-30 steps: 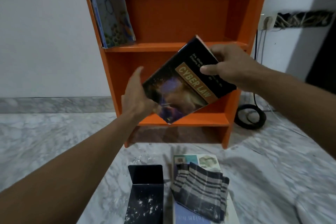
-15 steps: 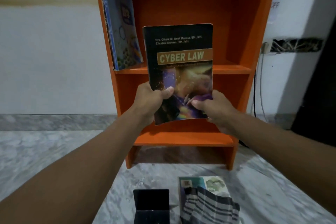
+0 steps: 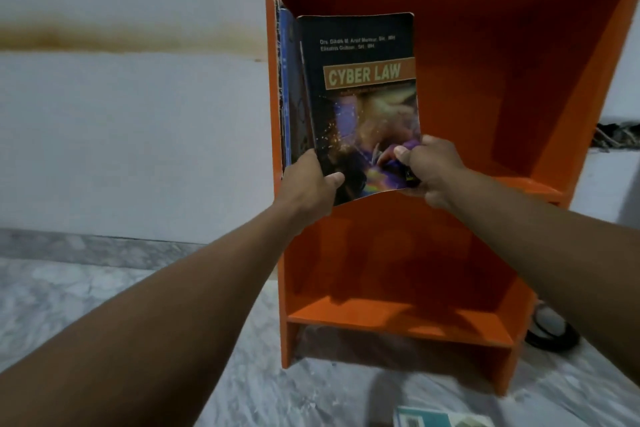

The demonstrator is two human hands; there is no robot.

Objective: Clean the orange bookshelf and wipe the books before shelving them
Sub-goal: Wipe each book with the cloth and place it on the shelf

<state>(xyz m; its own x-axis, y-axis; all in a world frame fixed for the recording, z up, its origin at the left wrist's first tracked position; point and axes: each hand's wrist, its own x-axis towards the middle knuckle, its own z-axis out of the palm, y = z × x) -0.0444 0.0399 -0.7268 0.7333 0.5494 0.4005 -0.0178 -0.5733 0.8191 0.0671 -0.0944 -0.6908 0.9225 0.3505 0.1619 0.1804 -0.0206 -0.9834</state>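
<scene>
I hold a dark paperback titled Cyber Law (image 3: pixel 363 94) upright inside the middle compartment of the orange bookshelf (image 3: pixel 519 87). My left hand (image 3: pixel 311 180) grips its lower left corner, thumb on the cover. Gripping the lower right corner is my right hand (image 3: pixel 427 166). The book leans close to a blue book (image 3: pixel 286 87) that stands against the shelf's left wall. Part of another book (image 3: pixel 440 419) lies on the floor at the bottom edge.
The bottom compartment (image 3: pixel 398 312) of the shelf holds nothing. A coiled black cable (image 3: pixel 550 333) lies on the marble floor (image 3: pixel 86 295) right of the shelf. A white wall stands behind on the left.
The book went from tilted in front of the lower shelf to upright, then up and left into the middle compartment beside the blue book. The cloth and floor books dropped out of view.
</scene>
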